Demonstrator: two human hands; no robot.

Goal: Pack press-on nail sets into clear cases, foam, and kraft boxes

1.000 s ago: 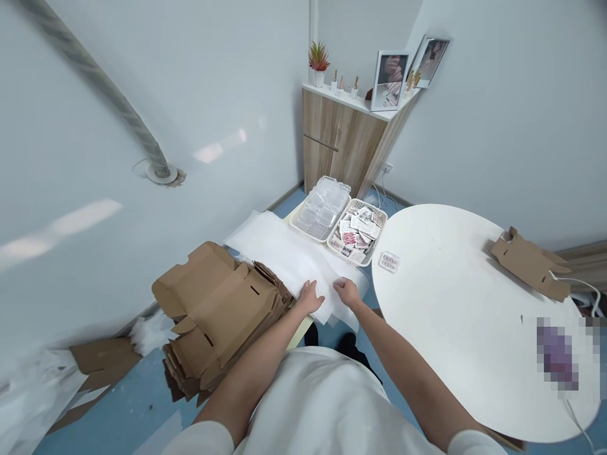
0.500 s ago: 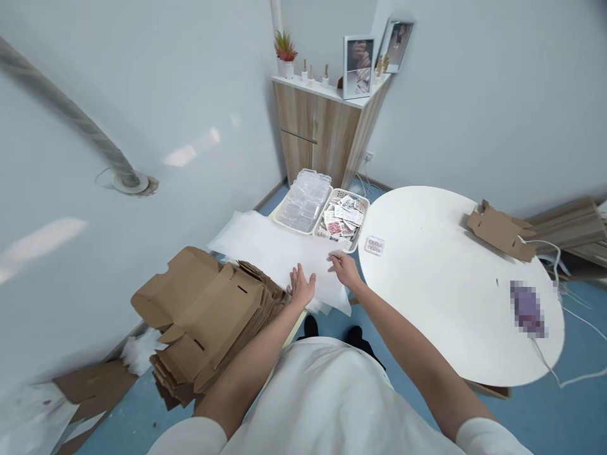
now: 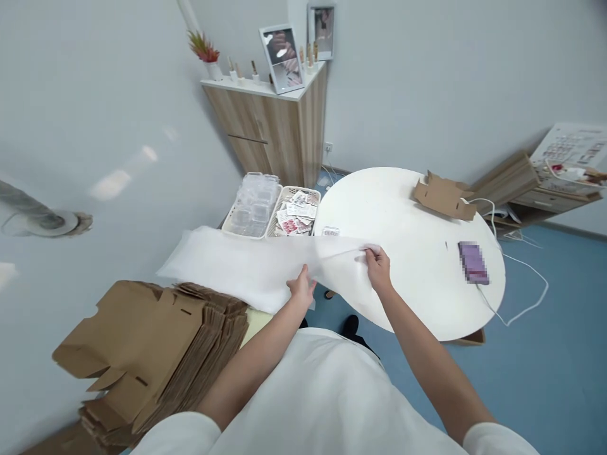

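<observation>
Pinching a translucent white sheet point(image 3: 284, 254) in the right hand point(image 3: 378, 266), with left hand point(image 3: 302, 289) spread: apparently mid-separation, needing a gentle, steady pull!

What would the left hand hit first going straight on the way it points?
Most likely the translucent white sheet, which spreads directly ahead of the left hand in the picture. Depth is unclear: the fingertips may be touching it, or could pass above it.

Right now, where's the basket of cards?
In the head view, the basket sits just left of centre, beyond the white sheet, between the clear boxes and round table.
</observation>
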